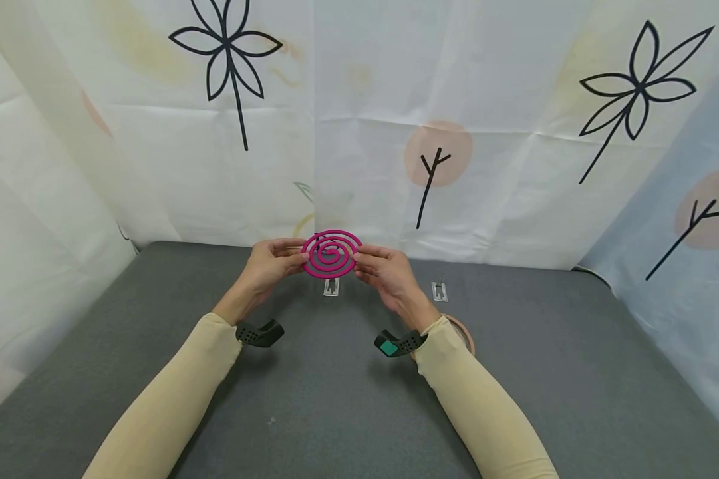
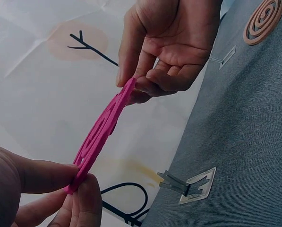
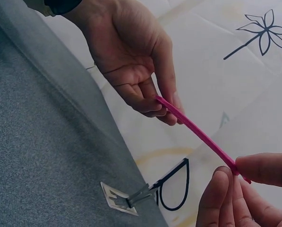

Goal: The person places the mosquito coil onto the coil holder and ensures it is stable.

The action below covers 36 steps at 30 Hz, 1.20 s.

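Both hands hold up a pink mosquito coil point(image 1: 329, 253) by its opposite edges, its spiral face towards the head camera. My left hand point(image 1: 265, 267) pinches the left edge between thumb and fingers. On the right edge, my right hand point(image 1: 389, 274) has the same pinching grip. Seen nearly edge-on, the thin coil point(image 2: 103, 131) slants between the two hands in the left wrist view; its strip point(image 3: 200, 134) also shows in the right wrist view. A small metal coil stand point(image 1: 331, 288) with raised prongs lies on the table just below the coil.
Further right on the grey table point(image 1: 335, 412) lies a second metal stand point(image 1: 439, 291). A brown mosquito coil point(image 2: 266, 21) is flat on the table, partly hidden by the right forearm in the head view. A printed white cloth point(image 1: 365, 166) hangs behind the table.
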Motion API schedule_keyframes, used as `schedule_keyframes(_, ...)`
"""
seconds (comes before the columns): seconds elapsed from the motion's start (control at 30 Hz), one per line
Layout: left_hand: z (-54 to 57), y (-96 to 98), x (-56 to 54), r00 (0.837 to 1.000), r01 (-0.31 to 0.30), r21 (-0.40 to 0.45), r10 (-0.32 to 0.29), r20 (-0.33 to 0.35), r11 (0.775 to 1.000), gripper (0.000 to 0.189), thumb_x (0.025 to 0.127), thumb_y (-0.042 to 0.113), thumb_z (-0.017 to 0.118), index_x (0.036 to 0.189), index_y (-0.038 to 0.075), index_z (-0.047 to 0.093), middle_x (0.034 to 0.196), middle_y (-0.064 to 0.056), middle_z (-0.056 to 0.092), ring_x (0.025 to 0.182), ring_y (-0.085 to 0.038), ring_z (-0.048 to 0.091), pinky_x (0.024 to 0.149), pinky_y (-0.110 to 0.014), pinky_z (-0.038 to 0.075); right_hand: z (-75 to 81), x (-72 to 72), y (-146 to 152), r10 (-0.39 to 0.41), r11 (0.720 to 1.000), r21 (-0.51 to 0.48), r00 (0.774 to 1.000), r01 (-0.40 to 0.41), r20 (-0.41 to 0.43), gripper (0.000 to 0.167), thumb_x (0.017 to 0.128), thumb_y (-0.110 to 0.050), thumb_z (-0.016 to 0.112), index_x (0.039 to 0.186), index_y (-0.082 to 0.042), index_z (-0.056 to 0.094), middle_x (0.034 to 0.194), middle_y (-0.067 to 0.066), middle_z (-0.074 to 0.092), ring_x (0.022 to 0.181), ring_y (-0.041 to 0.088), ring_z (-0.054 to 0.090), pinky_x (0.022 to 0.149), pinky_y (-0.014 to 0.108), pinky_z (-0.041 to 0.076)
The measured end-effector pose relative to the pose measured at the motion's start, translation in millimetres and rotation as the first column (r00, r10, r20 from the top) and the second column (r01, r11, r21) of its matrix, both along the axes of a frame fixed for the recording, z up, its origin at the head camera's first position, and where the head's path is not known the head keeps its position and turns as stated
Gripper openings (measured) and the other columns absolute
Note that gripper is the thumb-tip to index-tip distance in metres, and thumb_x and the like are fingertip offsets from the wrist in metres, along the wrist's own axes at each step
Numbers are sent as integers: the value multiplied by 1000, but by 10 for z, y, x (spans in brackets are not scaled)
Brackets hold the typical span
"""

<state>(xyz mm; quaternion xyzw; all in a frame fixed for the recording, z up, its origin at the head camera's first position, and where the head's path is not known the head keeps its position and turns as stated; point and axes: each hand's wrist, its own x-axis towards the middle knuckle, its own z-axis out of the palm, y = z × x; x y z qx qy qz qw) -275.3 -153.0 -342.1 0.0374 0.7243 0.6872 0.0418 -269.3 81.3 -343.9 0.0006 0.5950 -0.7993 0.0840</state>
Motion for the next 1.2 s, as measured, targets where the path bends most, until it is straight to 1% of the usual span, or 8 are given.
schedule_keyframes(0.2, -52, 15, -18, 1000, -16, -6, 16, -7, 1000, 43, 98, 3, 67, 138, -8, 56, 116, -19, 66, 86, -8, 69, 94, -39, 56, -45, -13, 9, -21, 1000, -6, 1000, 21, 12, 29, 98, 0, 65, 126, 9, 64, 91, 4, 69, 77, 13, 67, 72, 23, 58)
schedule_keyframes(0.4, -81, 21, -24, 1000, -15, -25, 14, -5, 1000, 44, 98, 5, 67, 139, -7, 56, 116, -19, 66, 85, -8, 69, 95, -41, 56, -86, -19, 6, -38, 999, -23, 999, 38, 11, 28, 97, 1, 67, 123, 10, 65, 89, 3, 70, 75, 12, 66, 71, 23, 58)
schedule_keyframes(0.5, -108, 21, -33, 1000, -11, -33, 11, -5, 999, 44, 98, 6, 68, 139, -6, 56, 115, -18, 67, 84, -8, 69, 93, -39, 57, -110, -20, 6, -41, 999, -24, 999, 41, 5, 28, 96, 2, 67, 123, 11, 65, 89, 3, 70, 75, 12, 66, 71, 23, 58)
schedule_keyframes(0.73, -140, 10, -40, 1000, -4, -38, 4, -6, 999, 42, 99, 5, 66, 138, -7, 57, 110, -15, 68, 82, -8, 69, 94, -43, 56, -149, -35, 0, -42, 999, 0, 999, 42, 11, 29, 94, 3, 69, 122, 11, 66, 88, 3, 71, 77, 12, 67, 76, 25, 58)
schedule_keyframes(0.87, -149, 11, -45, 1000, -4, -37, 4, 1, 999, 42, 99, 4, 65, 139, -7, 56, 110, -15, 68, 82, -8, 69, 93, -41, 57, -172, -46, -3, -48, 999, 10, 999, 48, 23, 27, 94, 4, 69, 120, 11, 67, 88, 3, 71, 77, 12, 67, 77, 26, 58)
schedule_keyframes(1.07, -163, 19, -53, 1000, -12, -52, 13, 15, 999, 43, 100, 5, 65, 140, -6, 56, 116, -18, 66, 84, -8, 69, 93, -39, 57, -194, -52, -15, -59, 998, 25, 998, 58, 23, 27, 94, 4, 69, 121, 11, 67, 86, 3, 70, 75, 12, 67, 73, 24, 58)
schedule_keyframes(1.2, -172, 17, -60, 999, -18, -57, 19, 25, 998, 44, 99, 7, 67, 140, -5, 56, 116, -17, 67, 86, -7, 69, 95, -39, 56, -203, -51, -18, -60, 998, 32, 998, 60, 23, 28, 94, 4, 68, 122, 11, 67, 87, 3, 70, 75, 12, 67, 76, 26, 58)
